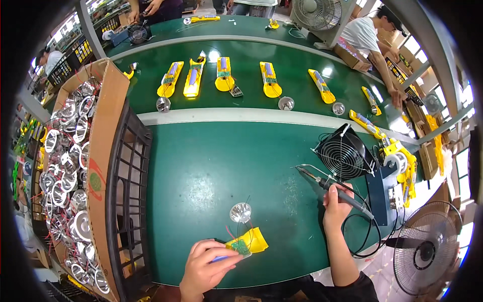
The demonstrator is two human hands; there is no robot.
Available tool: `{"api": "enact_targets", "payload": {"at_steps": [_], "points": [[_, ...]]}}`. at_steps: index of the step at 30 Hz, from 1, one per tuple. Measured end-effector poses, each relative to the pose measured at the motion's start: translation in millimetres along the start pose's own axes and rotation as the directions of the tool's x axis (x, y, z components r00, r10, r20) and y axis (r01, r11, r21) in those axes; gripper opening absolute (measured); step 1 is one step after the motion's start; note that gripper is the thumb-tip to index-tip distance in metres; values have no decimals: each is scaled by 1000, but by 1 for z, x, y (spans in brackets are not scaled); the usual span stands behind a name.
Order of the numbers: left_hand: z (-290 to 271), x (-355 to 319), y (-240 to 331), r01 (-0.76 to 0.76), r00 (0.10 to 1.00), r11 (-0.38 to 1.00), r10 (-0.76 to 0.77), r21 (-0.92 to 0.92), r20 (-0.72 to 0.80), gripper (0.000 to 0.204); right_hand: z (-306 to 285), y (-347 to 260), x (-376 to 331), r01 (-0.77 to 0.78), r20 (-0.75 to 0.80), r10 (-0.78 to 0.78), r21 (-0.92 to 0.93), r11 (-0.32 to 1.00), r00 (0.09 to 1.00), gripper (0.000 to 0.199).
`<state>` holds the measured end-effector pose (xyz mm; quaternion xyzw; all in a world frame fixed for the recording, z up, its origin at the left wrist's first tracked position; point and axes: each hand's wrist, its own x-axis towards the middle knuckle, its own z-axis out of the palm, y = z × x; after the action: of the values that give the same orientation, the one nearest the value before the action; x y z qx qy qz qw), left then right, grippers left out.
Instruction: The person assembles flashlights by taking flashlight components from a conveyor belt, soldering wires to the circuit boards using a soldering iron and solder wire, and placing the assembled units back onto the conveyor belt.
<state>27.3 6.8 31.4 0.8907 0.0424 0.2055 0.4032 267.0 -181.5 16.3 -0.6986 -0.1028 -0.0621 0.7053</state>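
Green surface [201,176]: beneath the yellow housing [259,240], extending on every side of it.
Brown carton [103,126], packed with silvery lamp heads [68,161]: well to the left of the housing.
Black fan [343,153], round, wire-guarded: beyond the housing and to its right.
Blue box [378,199]: well to the right of the housing.
Soldering iron [360,206], grey handle: right of the housing, well apart; tip pointing up-left, past the housing's far side rather than at it.
Housing itself: long axis slanting from near left to far right. From the right hand [336,206], lies leftward and closer to the near edge; left hand [209,264] the nearer, in contact.
Left hand: at the housing's left end, fingers drawn together, pinching board and housing; thumb contact partly hidden.
Right hand: far to the housing's right, curled closed about the iron's handle, pen-fashion.
Reflector [240,213], round: just beyond the housing, apart from it.
Circuit board [240,246], green: on the housing, beside the left fingertips.
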Motion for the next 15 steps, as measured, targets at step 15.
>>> {"api": "enact_targets", "payload": {"at_steps": [15], "points": [[2, 6, 4, 25, 999, 999, -24, 23, -36, 14, 0, 4, 1, -5, 33, 8, -77, 997, 999, 15]]}}
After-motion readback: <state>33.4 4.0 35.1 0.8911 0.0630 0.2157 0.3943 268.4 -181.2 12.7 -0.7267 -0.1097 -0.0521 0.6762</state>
